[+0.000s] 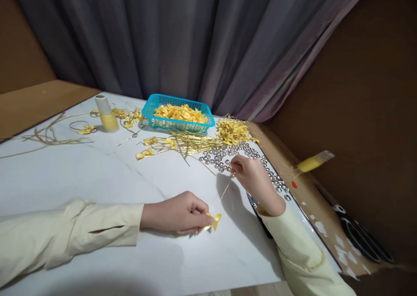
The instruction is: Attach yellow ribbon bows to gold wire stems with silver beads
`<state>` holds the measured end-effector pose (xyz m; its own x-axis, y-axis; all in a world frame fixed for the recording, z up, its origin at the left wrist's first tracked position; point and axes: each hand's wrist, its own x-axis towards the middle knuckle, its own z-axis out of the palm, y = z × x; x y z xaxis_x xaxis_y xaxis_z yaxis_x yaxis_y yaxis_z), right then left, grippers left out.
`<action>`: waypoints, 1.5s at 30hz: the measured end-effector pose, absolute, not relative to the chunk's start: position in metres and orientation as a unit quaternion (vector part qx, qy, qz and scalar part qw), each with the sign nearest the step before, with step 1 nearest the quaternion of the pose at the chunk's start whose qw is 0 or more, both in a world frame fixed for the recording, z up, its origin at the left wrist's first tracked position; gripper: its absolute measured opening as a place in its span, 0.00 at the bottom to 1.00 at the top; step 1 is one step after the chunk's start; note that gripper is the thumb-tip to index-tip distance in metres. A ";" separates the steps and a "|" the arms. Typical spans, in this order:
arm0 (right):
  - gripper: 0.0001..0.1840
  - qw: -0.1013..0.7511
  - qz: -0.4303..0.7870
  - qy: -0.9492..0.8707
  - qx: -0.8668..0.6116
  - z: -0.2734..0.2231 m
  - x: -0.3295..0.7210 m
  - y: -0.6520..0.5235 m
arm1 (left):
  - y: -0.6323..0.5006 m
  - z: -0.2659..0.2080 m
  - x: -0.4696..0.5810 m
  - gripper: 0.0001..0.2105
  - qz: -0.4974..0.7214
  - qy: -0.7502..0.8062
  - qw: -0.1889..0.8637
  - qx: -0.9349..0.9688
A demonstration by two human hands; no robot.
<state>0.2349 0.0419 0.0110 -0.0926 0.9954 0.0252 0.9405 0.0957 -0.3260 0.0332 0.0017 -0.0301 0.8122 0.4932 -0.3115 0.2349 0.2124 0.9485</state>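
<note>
My left hand (182,213) is closed in a pinch on a small yellow ribbon bow (216,222), just above the white table. Up and to the right, my right hand (252,176) is closed, its fingertips pinched at a small silver bead (232,175). From that bead a thin gold cord (225,189) slants down toward the bow; its lower end is hard to make out. Many loose silver beads (224,152) lie around and behind my right hand. Past them is a bundle of gold cords (192,143).
A blue basket (148,107) of yellow bows stands at the back. Beside it lies a heap of yellow bows on cords (233,131). A glue-like bottle (107,113) is at the back left. Black scissors (358,237) and paper scraps (340,248) lie along the right side.
</note>
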 end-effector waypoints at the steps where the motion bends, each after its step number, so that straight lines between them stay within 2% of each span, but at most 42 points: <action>1: 0.11 0.114 0.093 -0.729 -0.669 0.008 0.235 0.043 | 0.002 -0.030 0.033 0.16 0.090 0.291 0.720 0.624; 7: 0.12 0.057 0.004 -0.733 -0.678 -0.008 0.234 0.046 | 0.002 -0.030 0.032 0.15 0.087 0.285 0.711 0.637; 13: 0.12 0.043 -0.010 -0.736 -0.675 -0.011 0.234 0.047 | 0.002 -0.032 0.031 0.15 0.085 0.284 0.709 0.639; 19: 0.12 0.069 0.041 -0.744 -0.664 -0.010 0.234 0.051 | 0.002 -0.031 0.031 0.15 0.081 0.284 0.704 0.646; 25: 0.10 0.097 0.183 -0.778 -0.593 -0.009 0.238 0.056 | 0.001 -0.029 0.031 0.15 0.074 0.284 0.703 0.648; 30: 0.12 0.087 0.257 -0.793 -0.545 -0.011 0.233 0.054 | 0.002 -0.029 0.031 0.16 0.075 0.285 0.702 0.648; 35: 0.09 0.083 0.255 -0.802 -0.534 -0.013 0.229 0.053 | 0.002 -0.030 0.031 0.16 0.075 0.280 0.707 0.646; 42: 0.13 0.084 0.207 -0.818 -0.531 -0.018 0.231 0.051 | 0.002 -0.030 0.030 0.16 0.078 0.279 0.705 0.647; 45: 0.10 0.101 0.180 -0.815 -0.542 -0.022 0.230 0.050 | 0.002 -0.030 0.030 0.16 0.080 0.278 0.704 0.649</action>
<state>0.2305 0.0496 -0.0221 -0.3917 0.9196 -0.0302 0.8469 0.3475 -0.4025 0.0303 0.0020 -0.0303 0.8333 0.4722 -0.2874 0.2481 0.1451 0.9578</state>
